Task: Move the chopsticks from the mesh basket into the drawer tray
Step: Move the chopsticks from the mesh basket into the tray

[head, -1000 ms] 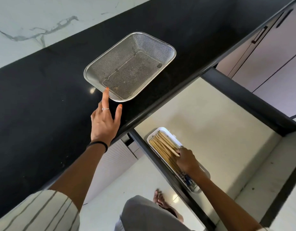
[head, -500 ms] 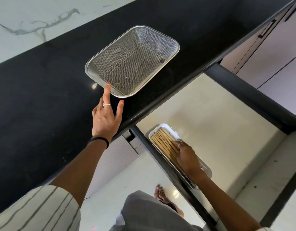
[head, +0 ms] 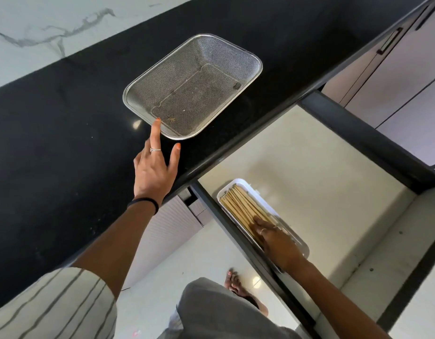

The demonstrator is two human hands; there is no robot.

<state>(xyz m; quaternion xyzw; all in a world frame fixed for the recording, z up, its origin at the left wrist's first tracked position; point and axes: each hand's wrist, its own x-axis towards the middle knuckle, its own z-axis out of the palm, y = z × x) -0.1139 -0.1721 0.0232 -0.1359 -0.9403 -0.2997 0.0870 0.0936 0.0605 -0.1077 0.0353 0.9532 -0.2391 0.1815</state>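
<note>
Now the mesh basket (head: 192,86) holds nothing; chopsticks (head: 241,206) fill the tray (head: 300,243), right hand (head: 276,238) flat on them, left hand (head: 154,167) spread.

My left hand (head: 154,172) reaches over the black stone table (head: 52,123), forefinger touching the near rim of the rectangular steel mesh basket (head: 258,67), which holds no chopsticks. My right hand (head: 276,239) lies flat on the pale wooden chopsticks (head: 241,204), bundled lengthwise in the white oblong tray (head: 247,183) inside the open cream-lined drawer (head: 321,172).
</note>
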